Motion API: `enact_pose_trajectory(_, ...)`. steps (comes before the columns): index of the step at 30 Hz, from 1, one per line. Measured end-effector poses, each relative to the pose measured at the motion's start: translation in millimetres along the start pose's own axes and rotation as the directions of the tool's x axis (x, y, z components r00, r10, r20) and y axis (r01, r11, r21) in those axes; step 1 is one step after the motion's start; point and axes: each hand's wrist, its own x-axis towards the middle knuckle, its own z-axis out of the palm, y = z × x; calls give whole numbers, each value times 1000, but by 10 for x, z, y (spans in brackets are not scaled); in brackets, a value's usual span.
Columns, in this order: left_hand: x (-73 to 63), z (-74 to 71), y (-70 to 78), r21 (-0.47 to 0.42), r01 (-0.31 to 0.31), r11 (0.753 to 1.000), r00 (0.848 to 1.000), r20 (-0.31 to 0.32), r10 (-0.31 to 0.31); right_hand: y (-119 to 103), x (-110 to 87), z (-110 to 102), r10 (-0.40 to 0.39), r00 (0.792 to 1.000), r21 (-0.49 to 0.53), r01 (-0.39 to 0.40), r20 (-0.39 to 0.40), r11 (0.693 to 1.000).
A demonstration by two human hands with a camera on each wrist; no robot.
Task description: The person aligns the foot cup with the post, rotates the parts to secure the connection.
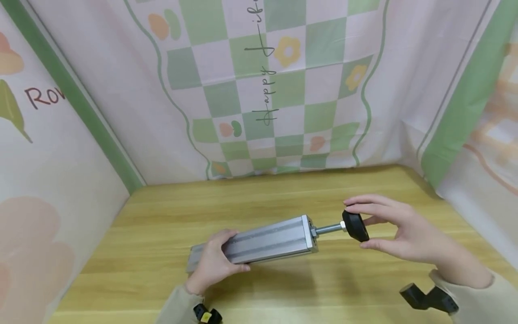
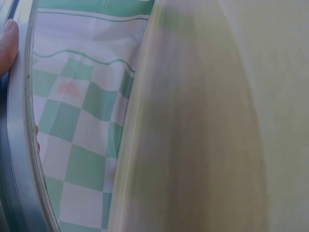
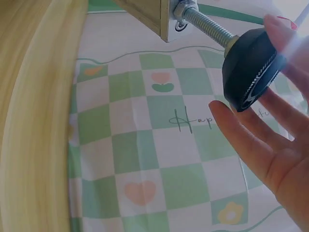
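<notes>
My left hand [image 1: 216, 258] grips a silver aluminium profile [image 1: 267, 240] around its left part, holding it slightly tilted above the wooden table. In the left wrist view, a digit of that hand [image 2: 7, 47] lies on the profile [image 2: 21, 116] at the left edge. From the profile's right end cap sticks a threaded rod [image 1: 329, 229] with a nut at its base. A black levelling foot [image 1: 355, 226] sits on the rod's far end. My right hand [image 1: 398, 229] pinches the foot's rim, fingers above and thumb below. The right wrist view shows the foot [image 3: 248, 67] between spread fingers.
The wooden table [image 1: 170, 207] lies under both hands. A checkered green and white cloth [image 1: 263, 90] hangs behind it, with printed fabric walls at the left [image 1: 48, 180] and right [image 1: 481, 171]. Black wrist devices show at both sleeves.
</notes>
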Motion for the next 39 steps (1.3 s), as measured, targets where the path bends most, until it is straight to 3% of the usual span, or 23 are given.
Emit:
enact_pose_trajectory(4, -5, 2, 5, 4, -9, 1000, 1000, -26, 9, -77, 28, 49, 150, 987, -52, -153, -60, 987)
enact_pose_trajectory(6, -5, 8, 8, 3, -12, 1000, 999, -42, 13, -119, 58, 81, 279, 955, -73, -287, -102, 955)
enact_pose_trajectory(8, -9, 10, 12, 4, -11, 1000, 999, -53, 11, -151, 90, 108, 423, 896, -65, -434, -136, 898)
enact_pose_trajectory(9, -10, 9, 14, 1, -7, 1000, 999, -54, 7, -164, 107, 116, 503, 853, -53, -514, -137, 856)
enact_pose_trajectory(12, -9, 17, 12, -5, 4, 1000, 999, -49, -4, -181, 158, 124, 714, 694, -9, -718, -95, 696)
enact_pose_trajectory(14, -10, 18, 12, -6, 9, 1000, 999, -44, -9, -183, 191, 126, 790, 610, -5, -792, -60, 611)
enact_pose_trajectory(15, -10, 18, 11, -5, 8, 1000, 999, -42, -9, -181, 203, 126, 812, 583, 12, -812, -44, 584)
enact_pose_trajectory(17, -8, 21, 7, 3, 3, 1000, 999, -42, -3, -173, 205, 126, 823, 568, 12, -823, -35, 568)
enact_pose_trajectory(19, -9, 21, 3, 8, -3, 1000, 999, -44, 3, -162, 179, 117, 803, 595, -18, -804, -44, 594)
enact_pose_trajectory(20, -9, 21, 1, 10, -6, 1000, 999, -46, 7, -154, 158, 108, 786, 617, -35, -787, -52, 616)
enact_pose_trajectory(21, -9, 18, 2, 9, -12, 1000, 999, -48, 12, -138, 130, 105, 754, 654, -47, -757, -68, 652)
enact_pose_trajectory(23, -9, 19, -3, 12, -23, 1000, 998, -51, 23, -114, 80, 88, 650, 754, -76, -656, -91, 751)
enact_pose_trajectory(25, -14, 13, -1, 12, -29, 1000, 998, -50, 29, -80, 42, 64, 475, 877, -97, -481, -81, 871)
enact_pose_trajectory(26, -15, 10, 2, 10, -30, 999, 998, -48, 30, -62, 30, 51, 372, 926, -87, -377, -67, 922)
enact_pose_trajectory(27, -17, 6, 5, 9, -30, 1000, 998, -46, 30, -43, 23, 40, 263, 964, -77, -266, -48, 961)
enact_pose_trajectory(28, -16, 5, 3, 12, -29, 1000, 999, -45, 29, -34, 23, 23, 173, 985, -78, -175, -24, 982)
enact_pose_trajectory(30, -15, -6, 7, 7, -20, 1000, 999, -39, 20, -8, 26, 4, 25, 1000, -76, -25, 6, 997)
enact_pose_trajectory(32, -12, -16, 8, 3, -7, 1000, 1000, -30, 8, 4, 26, 2, -44, 999, -64, 44, 4, 997)
enact_pose_trajectory(35, -12, -31, 8, -1, 13, 1000, 1000, -6, -13, 7, 25, 14, -83, 996, -15, 83, -15, 996)
enact_pose_trajectory(39, -13, -38, 7, -10, 37, 999, 999, 34, -36, -15, 29, 33, -57, 998, 43, 58, -40, 997)
